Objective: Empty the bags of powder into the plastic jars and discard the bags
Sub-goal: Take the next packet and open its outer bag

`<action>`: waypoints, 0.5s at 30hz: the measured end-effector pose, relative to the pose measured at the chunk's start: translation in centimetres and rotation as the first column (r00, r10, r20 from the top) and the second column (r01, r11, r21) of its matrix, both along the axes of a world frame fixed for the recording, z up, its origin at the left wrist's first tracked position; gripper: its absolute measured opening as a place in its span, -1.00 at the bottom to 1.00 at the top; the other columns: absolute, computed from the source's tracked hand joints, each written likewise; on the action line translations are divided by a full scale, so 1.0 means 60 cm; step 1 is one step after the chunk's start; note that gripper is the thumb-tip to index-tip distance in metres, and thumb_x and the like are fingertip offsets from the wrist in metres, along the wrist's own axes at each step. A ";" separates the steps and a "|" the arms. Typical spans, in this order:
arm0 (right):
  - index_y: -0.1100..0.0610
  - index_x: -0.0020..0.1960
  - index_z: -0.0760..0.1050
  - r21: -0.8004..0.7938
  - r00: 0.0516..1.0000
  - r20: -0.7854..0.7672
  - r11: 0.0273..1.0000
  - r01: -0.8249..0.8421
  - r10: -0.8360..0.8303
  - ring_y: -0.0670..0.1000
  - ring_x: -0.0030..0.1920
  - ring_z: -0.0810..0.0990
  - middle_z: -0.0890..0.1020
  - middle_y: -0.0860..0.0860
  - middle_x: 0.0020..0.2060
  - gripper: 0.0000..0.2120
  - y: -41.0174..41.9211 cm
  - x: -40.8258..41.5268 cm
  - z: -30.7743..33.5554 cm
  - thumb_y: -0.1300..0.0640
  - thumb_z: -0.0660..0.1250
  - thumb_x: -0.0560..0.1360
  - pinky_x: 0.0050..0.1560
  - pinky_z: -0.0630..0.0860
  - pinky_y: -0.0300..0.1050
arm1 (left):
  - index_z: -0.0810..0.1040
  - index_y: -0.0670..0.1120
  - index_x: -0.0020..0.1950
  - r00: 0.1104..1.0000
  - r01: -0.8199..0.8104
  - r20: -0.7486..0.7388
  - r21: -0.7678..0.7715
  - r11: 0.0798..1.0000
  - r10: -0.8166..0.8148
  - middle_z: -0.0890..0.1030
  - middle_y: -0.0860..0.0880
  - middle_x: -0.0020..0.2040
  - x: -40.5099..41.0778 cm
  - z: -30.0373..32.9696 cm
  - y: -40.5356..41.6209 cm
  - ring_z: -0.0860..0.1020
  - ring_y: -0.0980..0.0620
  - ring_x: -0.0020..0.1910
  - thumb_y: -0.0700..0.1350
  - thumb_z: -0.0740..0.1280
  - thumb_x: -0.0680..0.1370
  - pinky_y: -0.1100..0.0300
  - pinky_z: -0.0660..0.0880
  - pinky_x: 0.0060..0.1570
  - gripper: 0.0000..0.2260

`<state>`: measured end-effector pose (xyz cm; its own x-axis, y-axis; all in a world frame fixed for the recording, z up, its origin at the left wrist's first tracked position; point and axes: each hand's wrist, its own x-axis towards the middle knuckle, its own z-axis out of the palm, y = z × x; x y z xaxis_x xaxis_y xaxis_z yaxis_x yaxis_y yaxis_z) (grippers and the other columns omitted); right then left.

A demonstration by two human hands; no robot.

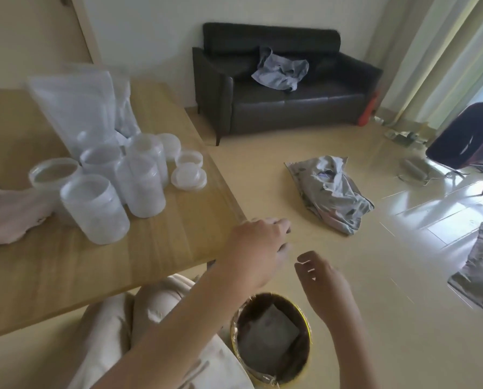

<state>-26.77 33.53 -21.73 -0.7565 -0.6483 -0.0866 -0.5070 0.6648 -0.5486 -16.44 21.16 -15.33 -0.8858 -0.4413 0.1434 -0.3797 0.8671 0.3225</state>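
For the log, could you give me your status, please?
Both hands, left and right, empty above bin. Bag in bin. Nothing blocking.

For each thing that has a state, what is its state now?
Left hand: open, holds nothing.
Right hand: open, holds nothing.
Round bin: holds a flat discarded bag.
Nearest clear plastic jar: upright, lid off.
Tall clear pouch: upright.

Empty hands above bin; bag inside.
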 end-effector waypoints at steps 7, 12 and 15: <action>0.03 0.12 0.51 -0.170 0.951 -0.281 0.969 -0.179 0.127 -0.03 -0.06 0.57 0.62 -0.09 -0.01 -0.84 -0.106 0.044 0.129 0.05 0.21 0.62 -0.12 0.47 -0.13 | 0.48 0.08 0.29 0.966 -0.178 -0.213 -0.123 0.976 0.149 0.61 0.15 0.11 0.081 0.106 -0.090 0.54 0.13 0.02 0.06 0.18 0.66 0.24 0.50 -0.04 -0.76; 0.05 0.12 0.51 -0.199 0.889 -0.379 0.917 -0.347 0.255 0.00 -0.05 0.58 0.62 -0.05 -0.02 -0.82 -0.209 0.090 0.202 0.05 0.17 0.63 0.00 0.53 -0.04 | 0.52 0.08 0.19 0.922 -0.315 -0.277 -0.135 0.939 0.270 0.61 0.16 0.05 0.138 0.148 -0.158 0.52 0.12 0.01 0.05 0.20 0.64 0.21 0.45 -0.11 -0.82; 0.05 0.09 0.49 -0.206 0.843 -0.428 0.874 -0.441 0.325 0.01 -0.07 0.57 0.60 -0.06 -0.03 -0.86 -0.263 0.119 0.236 0.06 0.18 0.62 -0.02 0.50 -0.05 | 0.51 0.09 0.19 0.900 -0.378 -0.291 -0.152 0.913 0.324 0.60 0.16 0.06 0.168 0.166 -0.197 0.51 0.13 0.06 0.07 0.19 0.65 0.21 0.44 -0.04 -0.82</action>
<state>-19.63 17.73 -7.55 -0.3790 -0.8434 0.3809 -0.8891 0.2178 -0.4025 -6.33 9.33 -5.35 -0.5996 -0.6547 0.4602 -0.5998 0.7484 0.2832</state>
